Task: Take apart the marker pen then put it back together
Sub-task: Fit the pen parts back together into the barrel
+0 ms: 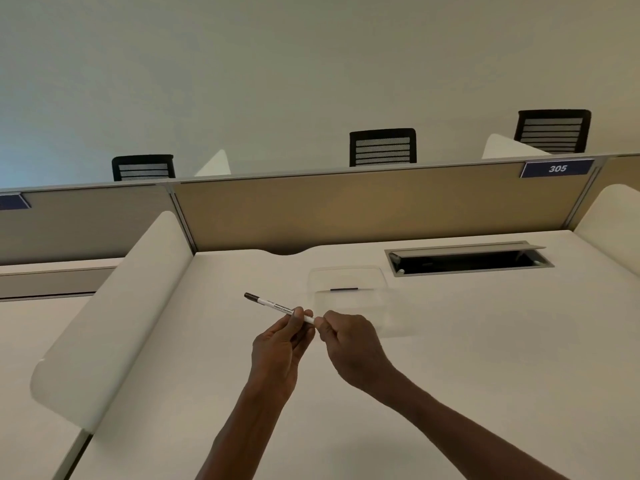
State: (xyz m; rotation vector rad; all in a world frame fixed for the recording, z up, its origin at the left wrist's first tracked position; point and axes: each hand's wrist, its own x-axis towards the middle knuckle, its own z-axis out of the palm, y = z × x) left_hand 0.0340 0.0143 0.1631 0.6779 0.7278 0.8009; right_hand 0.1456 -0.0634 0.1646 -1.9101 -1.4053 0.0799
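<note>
A slim white marker pen (273, 304) with a dark tip at its far-left end is held above the white desk (485, 341), pointing up and to the left. My left hand (280, 344) pinches its barrel near the middle between thumb and fingers. My right hand (346, 344) grips the pen's right end with curled fingers, which hide that end and whatever cap is on it. The two hands almost touch.
A clear plastic tray (349, 292) lies on the desk just beyond the hands. An open cable hatch (467, 261) sits at the back right. Curved white dividers (114, 313) flank the desk, with a tan partition (346, 209) and black chairs (382, 147) behind.
</note>
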